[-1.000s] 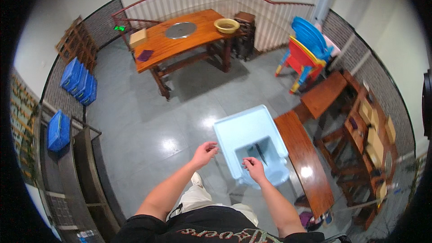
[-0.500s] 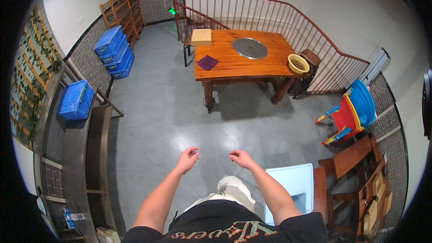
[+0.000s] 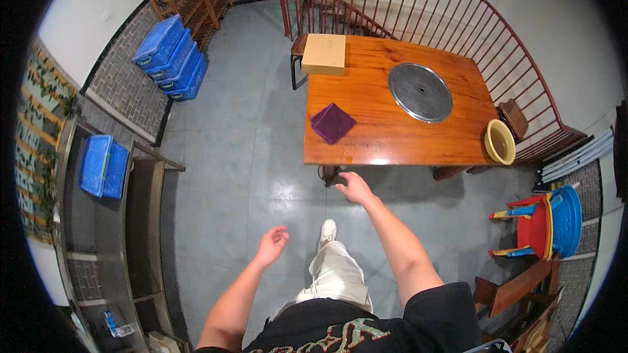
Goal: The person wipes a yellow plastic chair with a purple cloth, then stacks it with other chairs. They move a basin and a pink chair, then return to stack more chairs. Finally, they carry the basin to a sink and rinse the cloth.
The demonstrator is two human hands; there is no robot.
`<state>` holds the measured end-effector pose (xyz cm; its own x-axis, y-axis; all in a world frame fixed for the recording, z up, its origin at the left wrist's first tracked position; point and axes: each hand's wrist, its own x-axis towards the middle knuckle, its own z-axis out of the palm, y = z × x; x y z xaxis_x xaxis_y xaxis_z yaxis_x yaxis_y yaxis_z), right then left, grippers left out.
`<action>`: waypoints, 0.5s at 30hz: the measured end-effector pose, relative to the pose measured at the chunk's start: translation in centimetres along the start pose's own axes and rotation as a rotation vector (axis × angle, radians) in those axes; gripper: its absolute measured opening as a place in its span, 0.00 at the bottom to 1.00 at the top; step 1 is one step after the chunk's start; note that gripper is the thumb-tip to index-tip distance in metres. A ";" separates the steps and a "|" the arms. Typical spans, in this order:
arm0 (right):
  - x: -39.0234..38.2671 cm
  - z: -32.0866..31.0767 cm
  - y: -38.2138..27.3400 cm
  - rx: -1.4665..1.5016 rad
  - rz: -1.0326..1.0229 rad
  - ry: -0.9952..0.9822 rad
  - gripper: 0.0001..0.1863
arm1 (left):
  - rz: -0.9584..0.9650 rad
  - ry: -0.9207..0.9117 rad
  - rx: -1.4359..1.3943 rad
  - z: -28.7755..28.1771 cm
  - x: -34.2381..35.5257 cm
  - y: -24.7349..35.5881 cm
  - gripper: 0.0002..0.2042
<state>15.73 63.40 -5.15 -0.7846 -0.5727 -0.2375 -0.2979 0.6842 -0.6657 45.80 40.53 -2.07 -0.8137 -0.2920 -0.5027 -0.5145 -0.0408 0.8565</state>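
My right hand (image 3: 356, 189) reaches out just short of the wooden table's (image 3: 379, 147) near edge, fingers loosely stretched and holding nothing. Lower and to the left, over the floor, my left hand (image 3: 273, 247) hangs empty with its fingers slightly curled and apart. On the tabletop, a folded purple cloth (image 3: 333, 123) lies closest to my right hand. Behind it, at the far left corner, rests a tan cardboard box (image 3: 324, 53). A round metal plate (image 3: 420, 92) is set in the table's middle, and a yellow basin (image 3: 500, 142) stands at the right end.
Blue lidded bins (image 3: 171, 59) are stacked by the left wall, with another blue bin (image 3: 104, 165) on a dark shelf unit (image 3: 145, 222). A red railing (image 3: 451, 0) runs behind the table. Red and blue plastic chairs (image 3: 540, 225) and wooden furniture (image 3: 517, 291) stand at right.
I have stepped closer to the table, which now appears larger. My right hand has swung forward and its fingers have loosened. The light blue tub at the lower right has left the view.
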 end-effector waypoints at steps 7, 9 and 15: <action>15.1 -2.8 1.0 -0.211 -0.118 0.132 0.33 | -0.049 0.033 -0.009 0.4 8.9 5.2 0.17; 16.0 -1.8 1.4 -0.331 -0.132 0.098 0.29 | -0.091 0.007 -0.012 -0.2 10.1 5.6 0.17; 15.8 -1.3 2.6 -0.643 -0.194 0.081 0.20 | -0.101 -0.043 0.078 -1.1 16.2 8.5 0.17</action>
<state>1.84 56.69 -9.77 -0.7152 -0.6936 -0.0862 -0.6820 0.7195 -0.1312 28.54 34.38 -2.85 -0.7666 -0.2486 -0.5920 -0.6126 0.0072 0.7903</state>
